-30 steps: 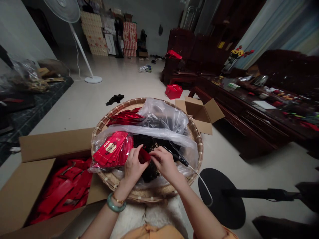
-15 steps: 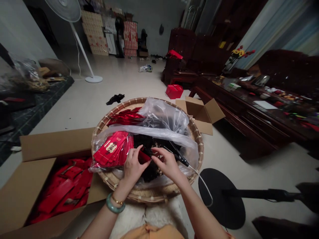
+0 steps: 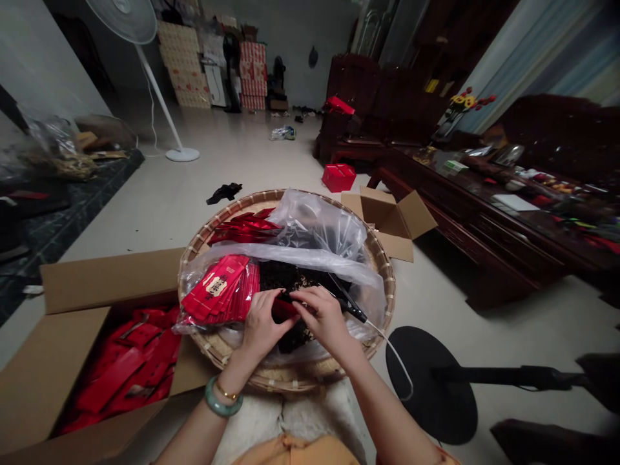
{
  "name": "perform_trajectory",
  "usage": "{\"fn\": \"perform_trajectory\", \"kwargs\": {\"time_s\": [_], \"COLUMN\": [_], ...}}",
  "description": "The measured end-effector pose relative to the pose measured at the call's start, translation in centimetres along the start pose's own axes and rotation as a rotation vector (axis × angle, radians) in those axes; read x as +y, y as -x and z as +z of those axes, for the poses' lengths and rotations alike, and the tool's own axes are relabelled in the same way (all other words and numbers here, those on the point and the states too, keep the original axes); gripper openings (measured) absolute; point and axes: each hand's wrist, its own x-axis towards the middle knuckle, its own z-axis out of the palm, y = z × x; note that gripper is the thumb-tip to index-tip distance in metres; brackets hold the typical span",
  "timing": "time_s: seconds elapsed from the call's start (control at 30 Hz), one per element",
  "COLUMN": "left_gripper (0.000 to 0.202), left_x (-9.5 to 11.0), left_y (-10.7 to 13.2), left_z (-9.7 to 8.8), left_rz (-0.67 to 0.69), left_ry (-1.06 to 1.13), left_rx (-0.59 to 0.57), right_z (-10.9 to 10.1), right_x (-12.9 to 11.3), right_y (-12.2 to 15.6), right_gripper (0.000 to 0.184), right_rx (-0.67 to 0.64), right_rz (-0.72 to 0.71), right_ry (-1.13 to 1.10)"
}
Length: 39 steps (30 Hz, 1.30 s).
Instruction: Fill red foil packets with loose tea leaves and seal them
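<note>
My left hand (image 3: 262,328) is closed on a small red packet (image 3: 289,308) over a wide round bamboo basket (image 3: 391,278). My right hand (image 3: 323,315) meets it at the packet's upper edge, fingertips pinched together at a dark bit too small to make out. Underneath lies black, crumpled dried material (image 3: 274,274) on a clear plastic bag (image 3: 334,259). A fanned stack of printed red packets (image 3: 217,290) rests left of my hands. To the right lies a black-handled tool (image 3: 355,311) with a white cord; its tip is partly hidden.
Shiny red packets (image 3: 247,226) lie at the basket's back. An open carton (image 3: 72,361) full of red packets stands at left, a smaller open carton (image 3: 411,216) behind right. A black round stand base (image 3: 426,387) is at right, near a dark wooden table (image 3: 445,219).
My right hand has moved slightly left, and its spread fingers have closed at the packet's top edge. The left hand has shifted slightly with the packet, whose top now shows dark.
</note>
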Motion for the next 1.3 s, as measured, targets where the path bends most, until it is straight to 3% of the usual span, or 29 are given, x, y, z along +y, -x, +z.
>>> {"fn": "perform_trajectory", "kwargs": {"time_s": [0.23, 0.4, 0.57, 0.63, 0.77, 0.93, 1.03, 1.17, 1.3], "left_gripper": [0.046, 0.034, 0.04, 0.033, 0.023, 0.028, 0.033, 0.052, 0.044], "left_x": [0.5, 0.7, 0.3, 0.0, -0.5, -0.3, 0.0, 0.3, 0.4], "left_y": [0.1, 0.0, -0.1, -0.1, -0.3, -1.0, -1.3, -0.9, -0.3], "left_z": [0.1, -0.1, -0.3, -0.4, -0.3, -0.1, 0.0, 0.2, 0.3], "left_rz": [0.035, 0.007, -0.033, -0.071, -0.225, -0.456, -0.556, -0.63, -0.679], "left_ry": [-0.036, -0.07, 0.031, 0.113, 0.303, 0.591, 0.748, 0.94, 0.931], "left_rx": [0.001, -0.008, -0.023, -0.039, -0.017, -0.166, -0.203, -0.417, -0.534], "right_z": [-0.1, 0.7, 0.5, 0.0, -0.4, 1.6, 2.6, 2.7, 2.4], "right_x": [-0.6, -0.6, 0.4, 1.1, 2.3, 3.4, 3.8, 3.9, 4.2], "right_y": [-1.4, -3.0, -3.3, -3.0, -1.8, -0.5, -0.6, -1.1, -1.3], "right_gripper": [0.026, 0.019, 0.016, 0.019, 0.034, 0.022, 0.024, 0.027, 0.032], "right_rx": [-0.07, -0.195, 0.014, 0.069, -0.009, -0.077, 0.012, 0.152, 0.243], "right_rz": [0.002, 0.014, 0.068, 0.118, 0.203, 0.347, 0.476, 0.554, 0.641], "right_ry": [0.028, 0.061, -0.052, -0.109, -0.193, -0.391, -0.543, -0.661, -0.771]}}
